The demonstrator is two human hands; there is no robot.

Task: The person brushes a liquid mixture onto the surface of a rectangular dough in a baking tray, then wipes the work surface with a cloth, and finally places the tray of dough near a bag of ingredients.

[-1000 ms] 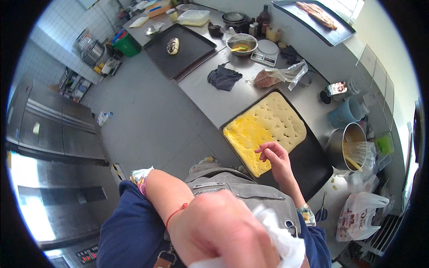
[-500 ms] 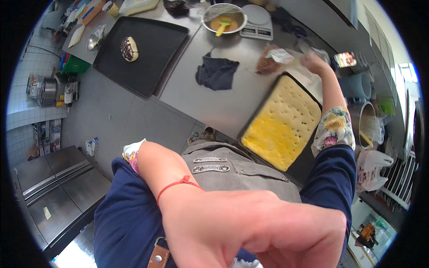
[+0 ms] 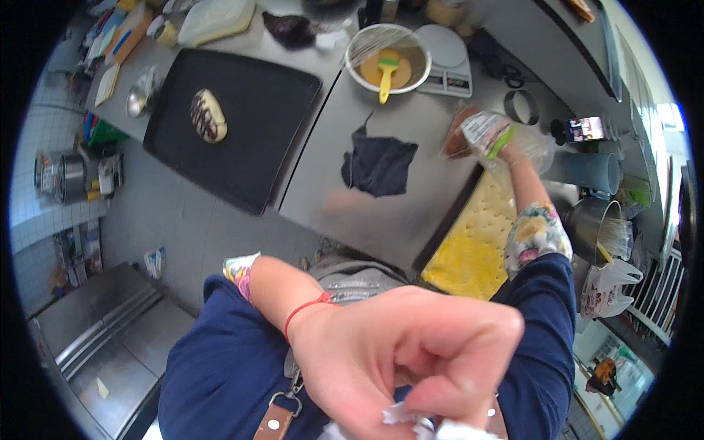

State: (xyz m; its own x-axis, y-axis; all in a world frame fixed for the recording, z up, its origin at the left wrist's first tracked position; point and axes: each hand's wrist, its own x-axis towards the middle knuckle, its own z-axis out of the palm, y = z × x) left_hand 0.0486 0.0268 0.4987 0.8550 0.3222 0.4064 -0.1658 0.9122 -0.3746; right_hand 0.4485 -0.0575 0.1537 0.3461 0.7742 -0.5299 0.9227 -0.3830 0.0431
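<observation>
Close to the camera, my left hand (image 3: 411,345) is curled closed, with a bit of crumpled white material (image 3: 396,414), perhaps paper, showing under its fingers. At the right of the table my right hand (image 3: 511,152) grips a clear plastic bag (image 3: 539,150) holding something brown (image 3: 460,132); the plastic partly hides the fingers. A bright green piece (image 3: 501,141) shows beside them. Below that hand lies dimpled flat dough (image 3: 488,220) in a dark tray, its near part glossy yellow. My right forearm covers some of the dough.
A dark cloth (image 3: 381,165) lies mid-table. Behind it stand a metal bowl (image 3: 422,70) with a yellow-green brush (image 3: 386,77) in orange-yellow liquid, and a white scale (image 3: 449,81). At left, a black baking tray (image 3: 242,147) carries a chocolate-striped bun (image 3: 209,116). A metal ring (image 3: 521,107) and phone (image 3: 584,129) sit right.
My right hand has moved from beyond the bag onto it, and the bag has shifted. My left hand has rotated, now showing its curled fingers and the white material. The whole view has shifted.
</observation>
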